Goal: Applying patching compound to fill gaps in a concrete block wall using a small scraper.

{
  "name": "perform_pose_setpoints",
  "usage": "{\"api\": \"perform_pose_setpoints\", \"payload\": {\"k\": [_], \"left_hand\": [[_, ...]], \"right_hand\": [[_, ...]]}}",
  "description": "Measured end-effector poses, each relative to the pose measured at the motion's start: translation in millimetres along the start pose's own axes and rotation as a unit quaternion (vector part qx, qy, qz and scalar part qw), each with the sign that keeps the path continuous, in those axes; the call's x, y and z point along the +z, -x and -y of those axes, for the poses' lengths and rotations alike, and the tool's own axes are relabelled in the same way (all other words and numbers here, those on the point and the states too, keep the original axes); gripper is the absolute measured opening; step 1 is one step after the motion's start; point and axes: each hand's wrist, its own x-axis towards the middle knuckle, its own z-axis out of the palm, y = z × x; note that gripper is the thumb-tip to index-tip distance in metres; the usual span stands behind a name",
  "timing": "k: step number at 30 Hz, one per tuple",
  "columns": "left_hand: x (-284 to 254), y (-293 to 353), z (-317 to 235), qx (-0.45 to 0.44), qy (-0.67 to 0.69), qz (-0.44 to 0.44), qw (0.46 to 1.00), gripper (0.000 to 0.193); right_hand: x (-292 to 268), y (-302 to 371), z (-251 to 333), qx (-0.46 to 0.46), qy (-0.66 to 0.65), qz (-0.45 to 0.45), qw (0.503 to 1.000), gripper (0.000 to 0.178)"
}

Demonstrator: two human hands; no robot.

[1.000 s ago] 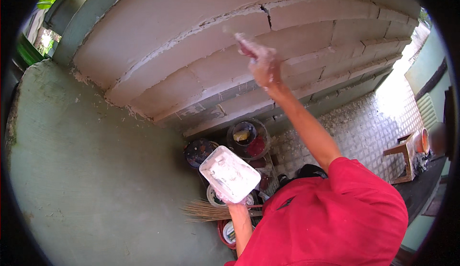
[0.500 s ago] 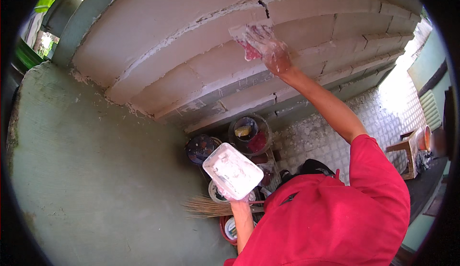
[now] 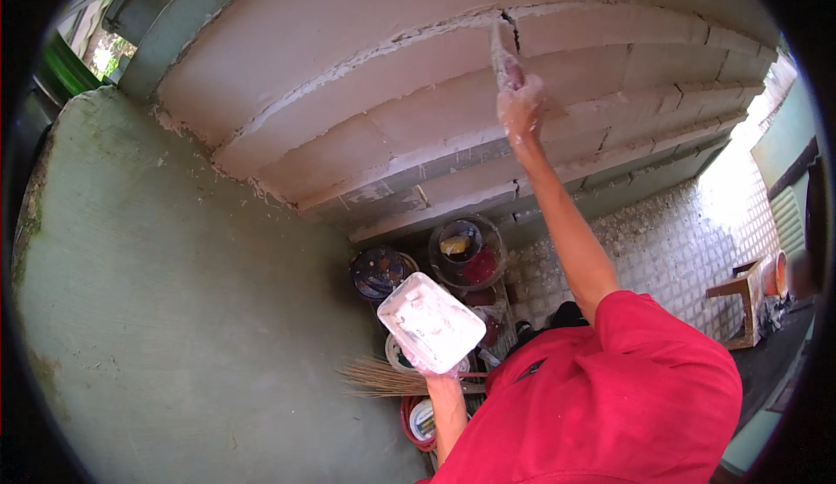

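My right hand [image 3: 521, 108] is stretched up to the block wall [image 3: 305, 148], its fingers wrapped round a putty-smeared scraper [image 3: 501, 53]. The scraper is turned nearly edge-on, its tip beside a dark vertical crack [image 3: 511, 31] under a rough white seam. Lower down, my left hand [image 3: 440, 378] holds up a white rectangular plastic tub [image 3: 475, 331] from beneath, most of the fingers hidden by it. Pale putty [image 3: 428, 308] is spread over the tub's bottom and sides.
Below the tub are a paint-spattered bucket [image 3: 376, 273], a round basin [image 3: 496, 279] with a smaller pail and a red thing inside, and a twig broom [image 3: 383, 378]. A green-grey wall [image 3: 200, 310] stands at the left. A wooden stool [image 3: 742, 297] is on the tiled floor [image 3: 644, 231] at right.
My right hand has turned the scraper from its broad face showing to nearly edge-on, bringing it right, next to the crack. The tub stays in my left hand; the view has shifted slightly.
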Motion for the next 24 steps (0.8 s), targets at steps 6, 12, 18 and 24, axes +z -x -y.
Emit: {"api": "perform_pose_setpoints", "payload": {"k": [6,12,18,24], "left_hand": [[-7.6,0.5,-4.9,0.036,-0.014,-0.003,0.999,0.067],[-1.0,-4.3,-7.0,0.057,-0.166,-0.016,0.984,0.068],[-13.5,-7.8,-5.3,0.009,-0.024,0.005,1.0,0.069],[-25.9,-12.9,4.6,0.015,-0.035,0.0,0.999,0.07]], "right_hand": [[33.2,45.3,31.5,-0.167,-0.125,0.056,0.976,0.047],[52.6,73.5,51.3,-0.229,-0.182,0.151,0.944,0.05],[-8.1,3.9,25.5,-0.062,-0.076,0.023,0.995,0.026],[8.0,14.0,36.2,-0.13,-0.036,-0.014,0.991,0.031]]}}
